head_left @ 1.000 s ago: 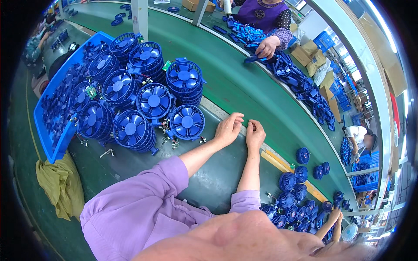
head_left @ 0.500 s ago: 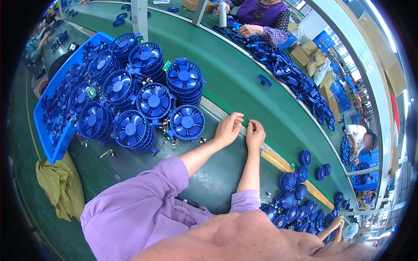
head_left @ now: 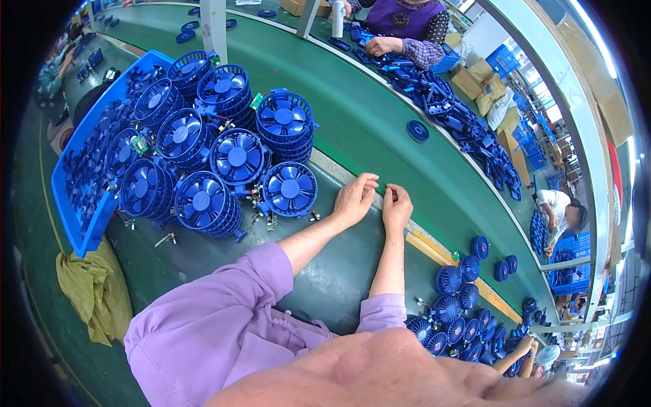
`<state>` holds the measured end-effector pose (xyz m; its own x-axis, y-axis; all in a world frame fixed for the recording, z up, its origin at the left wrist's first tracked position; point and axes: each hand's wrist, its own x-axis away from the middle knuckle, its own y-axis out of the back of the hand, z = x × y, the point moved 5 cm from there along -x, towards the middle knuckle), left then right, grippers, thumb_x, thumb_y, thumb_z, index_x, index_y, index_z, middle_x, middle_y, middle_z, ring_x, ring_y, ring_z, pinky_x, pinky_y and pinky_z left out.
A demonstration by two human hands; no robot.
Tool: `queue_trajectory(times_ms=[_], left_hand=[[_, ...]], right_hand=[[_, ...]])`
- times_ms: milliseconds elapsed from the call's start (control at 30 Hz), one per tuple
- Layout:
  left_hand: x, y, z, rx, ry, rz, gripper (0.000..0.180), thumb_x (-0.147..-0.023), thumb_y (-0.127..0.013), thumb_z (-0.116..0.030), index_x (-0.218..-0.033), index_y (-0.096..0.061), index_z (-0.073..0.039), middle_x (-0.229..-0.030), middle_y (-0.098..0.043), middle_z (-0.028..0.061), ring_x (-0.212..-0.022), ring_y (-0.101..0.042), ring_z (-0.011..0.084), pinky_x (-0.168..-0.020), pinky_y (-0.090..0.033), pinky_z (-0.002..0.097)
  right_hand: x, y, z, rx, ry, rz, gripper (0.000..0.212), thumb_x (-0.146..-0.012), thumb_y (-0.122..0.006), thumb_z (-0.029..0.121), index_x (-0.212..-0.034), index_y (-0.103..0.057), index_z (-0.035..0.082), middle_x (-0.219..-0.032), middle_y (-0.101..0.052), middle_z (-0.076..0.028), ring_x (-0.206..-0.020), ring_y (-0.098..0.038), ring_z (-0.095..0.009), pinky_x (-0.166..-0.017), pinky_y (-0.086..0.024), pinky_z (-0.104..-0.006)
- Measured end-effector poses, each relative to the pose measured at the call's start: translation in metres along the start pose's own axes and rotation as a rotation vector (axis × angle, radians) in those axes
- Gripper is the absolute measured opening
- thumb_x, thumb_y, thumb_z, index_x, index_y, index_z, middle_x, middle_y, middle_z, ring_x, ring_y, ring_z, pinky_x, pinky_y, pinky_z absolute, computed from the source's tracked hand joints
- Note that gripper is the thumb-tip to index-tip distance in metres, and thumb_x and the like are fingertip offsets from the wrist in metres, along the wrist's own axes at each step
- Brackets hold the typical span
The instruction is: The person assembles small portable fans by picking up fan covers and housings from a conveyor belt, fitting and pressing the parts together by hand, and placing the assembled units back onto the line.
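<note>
My left hand point(head_left: 355, 201) rests at the inner edge of the green conveyor belt, its fingers loosely curled and pointing right. Beside it, a small gap away, my right hand point(head_left: 397, 209) lies with bent fingers at the same edge. Nothing shows in either hand. Nearest my left hand is a round blue fan point(head_left: 290, 189) in a cage-like housing, on the dark green worktable point(head_left: 325, 271). Behind and left of it stand several stacks of such fans point(head_left: 237, 157), with small circuit boards and wires hanging out.
A blue tray point(head_left: 102, 220) of small blue parts stands far left, above an olive cloth sack point(head_left: 95, 292). Smaller blue fan units point(head_left: 447, 308) crowd the lower right, by a wooden strip point(head_left: 434, 251). Across the belt point(head_left: 366, 129), a co-worker point(head_left: 407, 20) handles piled blue parts point(head_left: 447, 115).
A round blue piece and several fan units on the belt have shifted slightly right. The co-worker's hands across the belt have moved a little left. My hands stay in place.
</note>
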<state>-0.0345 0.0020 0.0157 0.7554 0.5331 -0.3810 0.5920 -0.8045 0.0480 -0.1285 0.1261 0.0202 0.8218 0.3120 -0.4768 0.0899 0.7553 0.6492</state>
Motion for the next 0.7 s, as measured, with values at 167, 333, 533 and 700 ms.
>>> queue_trajectory(times_ms=[167,333,533,700], left_hand=[[-0.0001,-0.0021,0.0009,-0.001,0.062,0.060,0.033,-0.089,-0.054,-0.004,-0.122,-0.050,-0.005,-0.103,-0.066,0.0126,-0.092,-0.066,0.0233,-0.077,-0.053,0.0331],[-0.0002,-0.0018,0.0021,0.000,0.059,0.056,0.033,-0.089,-0.054,-0.004,-0.122,-0.050,-0.005,-0.104,-0.066,0.0125,-0.092,-0.066,0.0231,-0.076,-0.053,0.0329],[0.0000,-0.0019,0.0001,0.015,0.042,0.036,0.032,-0.088,-0.054,-0.005,-0.120,-0.050,-0.005,-0.102,-0.066,0.0123,-0.087,-0.066,0.0241,-0.075,-0.053,0.0342],[-0.0001,-0.0021,0.0015,0.013,0.049,0.052,0.032,-0.089,-0.054,-0.005,-0.121,-0.050,-0.005,-0.104,-0.066,0.0125,-0.093,-0.066,0.0229,-0.076,-0.053,0.0329]], right_hand=[[-0.0006,0.0012,-0.0001,0.001,0.011,-0.006,0.011,-0.081,-0.063,0.010,-0.090,-0.069,0.005,-0.079,-0.066,-0.010,-0.070,-0.063,-0.024,-0.066,-0.050,-0.0365],[-0.0005,0.0011,0.0014,-0.001,0.013,-0.004,0.011,-0.081,-0.063,0.009,-0.090,-0.069,0.005,-0.079,-0.065,-0.010,-0.069,-0.063,-0.024,-0.065,-0.050,-0.0365],[-0.0003,0.0008,0.0008,-0.001,0.023,-0.014,0.011,-0.081,-0.063,0.009,-0.089,-0.069,0.005,-0.078,-0.065,-0.011,-0.069,-0.062,-0.025,-0.064,-0.050,-0.0369],[-0.0004,0.0005,-0.0005,0.000,0.033,-0.017,0.010,-0.081,-0.064,0.009,-0.089,-0.068,0.005,-0.078,-0.065,-0.010,-0.068,-0.062,-0.025,-0.063,-0.050,-0.0371]])
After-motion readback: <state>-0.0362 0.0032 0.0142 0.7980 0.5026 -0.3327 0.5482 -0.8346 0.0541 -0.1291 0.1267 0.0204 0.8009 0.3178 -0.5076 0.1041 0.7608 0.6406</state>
